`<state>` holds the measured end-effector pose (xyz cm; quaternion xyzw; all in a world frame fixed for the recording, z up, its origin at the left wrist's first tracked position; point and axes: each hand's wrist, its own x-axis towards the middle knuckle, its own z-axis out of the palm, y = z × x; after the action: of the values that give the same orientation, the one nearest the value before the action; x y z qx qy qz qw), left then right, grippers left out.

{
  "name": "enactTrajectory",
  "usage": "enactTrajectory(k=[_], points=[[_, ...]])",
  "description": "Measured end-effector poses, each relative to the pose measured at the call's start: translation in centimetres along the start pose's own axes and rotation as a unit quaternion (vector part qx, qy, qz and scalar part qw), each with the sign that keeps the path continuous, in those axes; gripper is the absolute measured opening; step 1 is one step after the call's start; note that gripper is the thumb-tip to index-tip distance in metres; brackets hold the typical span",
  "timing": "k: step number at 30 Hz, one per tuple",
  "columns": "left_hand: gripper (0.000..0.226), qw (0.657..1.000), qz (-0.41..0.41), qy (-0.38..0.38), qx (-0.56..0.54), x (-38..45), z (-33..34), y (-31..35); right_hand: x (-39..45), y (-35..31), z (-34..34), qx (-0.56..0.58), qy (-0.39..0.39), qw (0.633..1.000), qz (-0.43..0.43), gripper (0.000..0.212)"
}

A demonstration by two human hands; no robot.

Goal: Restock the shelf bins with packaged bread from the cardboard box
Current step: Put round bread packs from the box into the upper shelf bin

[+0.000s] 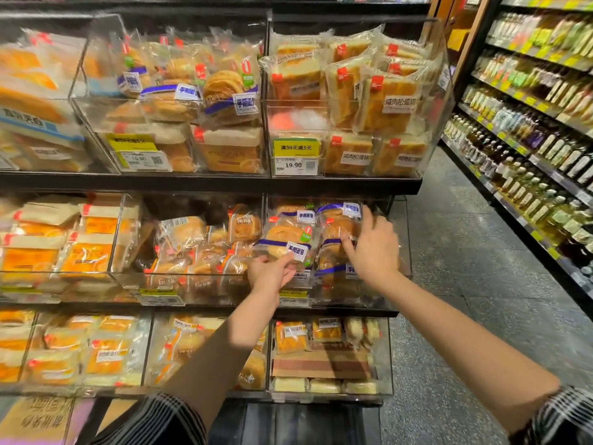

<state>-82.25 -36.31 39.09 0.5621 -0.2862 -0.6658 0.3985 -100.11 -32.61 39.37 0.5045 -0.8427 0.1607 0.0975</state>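
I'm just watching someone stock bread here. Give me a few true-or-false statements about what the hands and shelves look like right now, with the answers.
1. Both hands are at the middle shelf. True: the left hand and right hand are at its right-end bin.
2. The left hand pinches a bread pack. True: it holds a blue-banded pack.
3. The right hand hangs idle by the floor. False: its fingers touch the packs in the bin.
4. The top shelf's price tag reads 9.90. False: the tag reads 19.90.
5. Bottles fill the shelves on the right. True: bottles line them.
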Motion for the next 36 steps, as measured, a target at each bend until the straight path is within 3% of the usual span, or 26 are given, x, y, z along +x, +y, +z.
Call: enactTrajectory(k=[2, 3, 7, 9, 13, 18, 23, 26, 29, 31, 33, 34, 36], points=[[0.063, 0.993, 0.070, 0.016, 0.099, -0.1, 0.7, -0.4, -0.2, 0.0, 0.6, 0.009, -0.023, 0.992, -0.126, 0.057], [0.071, 0.984, 0.106, 0.024, 0.143, -0.1, 0.8, -0.5, -0.3, 0.0, 0.9, 0.028, -0.053, 0.987, -0.148, 0.054], [0.098, 0.920, 0.218, 0.082, 0.315, 0.1, 0.5, -0.6, -0.3, 0.3, 1.6, 0.050, -0.100, 0.982, -0.152, 0.063], [0.107, 0.865, 0.253, 0.087, 0.424, 0.5, 0.1, -0.3, 0.3, 0.4, 1.3, 0.046, -0.119, 0.979, -0.160, 0.071], [0.088, 0.744, 0.254, 0.073, 0.614, 0.5, -0.2, 1.0, 1.2, 0.1, 0.9, -0.001, -0.122, 0.976, -0.180, 0.074], [0.097, 0.531, 0.267, 0.103, 0.798, -0.4, 0.8, 2.6, 1.6, -0.4, 0.8, -0.037, -0.098, 0.978, -0.180, 0.061], [0.106, 0.413, 0.258, 0.111, 0.866, 0.5, 1.3, 3.5, 1.3, -0.5, 1.0, -0.046, -0.077, 0.977, -0.194, 0.064], [0.109, 0.380, 0.267, 0.133, 0.876, 0.9, 1.7, 3.0, 1.7, -0.5, 1.1, -0.032, -0.093, 0.976, -0.193, 0.066], [0.109, 0.357, 0.349, 0.149, 0.854, 1.6, 1.6, 2.9, 2.3, -0.6, 1.1, -0.029, -0.113, 0.975, -0.187, 0.067], [0.091, 0.395, 0.422, 0.048, 0.814, 2.7, 1.5, 2.4, 2.7, -0.7, 1.3, -0.027, -0.133, 0.975, -0.175, 0.074], [0.074, 0.462, 0.421, -0.061, 0.778, 3.7, 1.5, 2.0, 3.1, -0.9, 1.5, -0.022, -0.145, 0.975, -0.168, 0.083], [0.069, 0.487, 0.412, -0.084, 0.766, 4.1, 1.5, 1.8, 3.3, -0.9, 1.6, -0.025, -0.144, 0.974, -0.170, 0.085], [0.068, 0.502, 0.407, -0.085, 0.759, 5.2, 1.9, 1.9, 3.4, -1.0, 2.0, -0.041, -0.138, 0.973, -0.178, 0.085]])
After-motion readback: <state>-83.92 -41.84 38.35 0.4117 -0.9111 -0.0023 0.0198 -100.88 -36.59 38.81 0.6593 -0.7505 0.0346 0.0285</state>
